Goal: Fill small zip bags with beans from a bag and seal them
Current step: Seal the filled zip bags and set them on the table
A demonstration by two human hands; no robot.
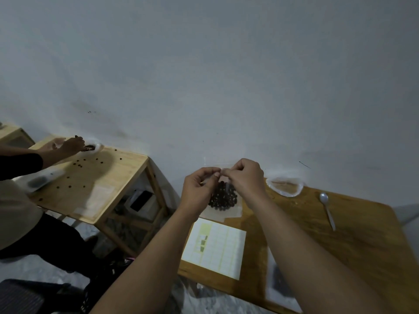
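A small clear zip bag point(223, 197) full of dark beans hangs above the wooden table point(353, 241), near the wall. My left hand point(199, 189) and my right hand point(246, 177) both pinch its top edge, fingertips meeting at the middle of the strip. A larger clear bag point(285, 186) lies open at the table's back edge, to the right of my hands; its contents are hard to make out. Another plastic bag point(278, 279) with dark contents lies at the front edge, partly hidden by my right forearm.
A metal spoon point(327, 210) lies on the right of the table. A white sheet of labels point(215, 247) lies at the left front. At a second wooden table point(99, 177) on the left, another person handles beans; loose beans are scattered there.
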